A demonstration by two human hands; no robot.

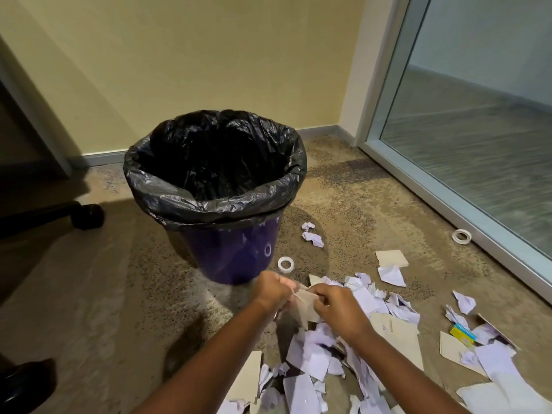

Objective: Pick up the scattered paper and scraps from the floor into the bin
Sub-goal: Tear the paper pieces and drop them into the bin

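The left hand [273, 289] and right hand [337, 306] pinch a cardboard scrap [307, 307] mid-frame, below the bin [236, 252]; light, fairly stiff, seemingly creased. Hold its edges. Loose paper [310, 354] litters lower right.

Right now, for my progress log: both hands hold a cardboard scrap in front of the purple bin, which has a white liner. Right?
No: the head view shows the liner is black, not white. The left hand and right hand do hold the cardboard scrap in front of the purple bin.
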